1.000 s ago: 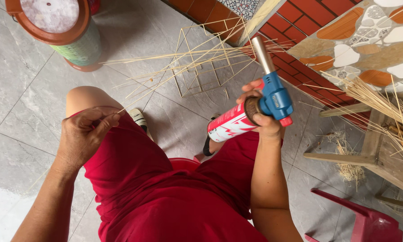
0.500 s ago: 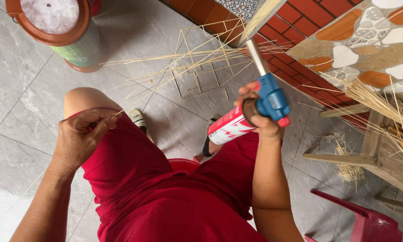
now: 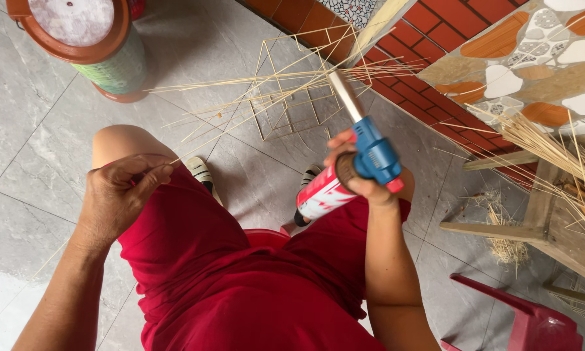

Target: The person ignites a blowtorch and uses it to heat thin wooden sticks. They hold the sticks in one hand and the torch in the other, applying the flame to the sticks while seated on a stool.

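At the far left corner of the grey tiled floor (image 3: 39,123) stands a round container (image 3: 87,45) with a brown rim and a green patterned side. Nearer the person, the left hand (image 3: 120,198) rests on the left knee, over the red shorts (image 3: 240,279); its grip is pinched together on the end of a thin bamboo strip (image 3: 240,120), which runs up and to the right across the floor. That strip meets a loose frame of bamboo sticks (image 3: 292,97) lying on the tiles near the brick wall (image 3: 435,39) at the floor's far edge. Two sandalled feet show between the knees.

Right of centre, the right hand (image 3: 364,179) is clamped around a gas torch (image 3: 351,169): a red-and-white canister below, a blue head above, and a metal nozzle pointing up towards the frame. The nozzle's tip sits close to the sticks; whether it touches them cannot be told.

Along the right edge, a wooden stand (image 3: 546,214) carries a bundle of straw-coloured splints (image 3: 552,149), and a red plastic stool (image 3: 533,322) sits in the near right corner.
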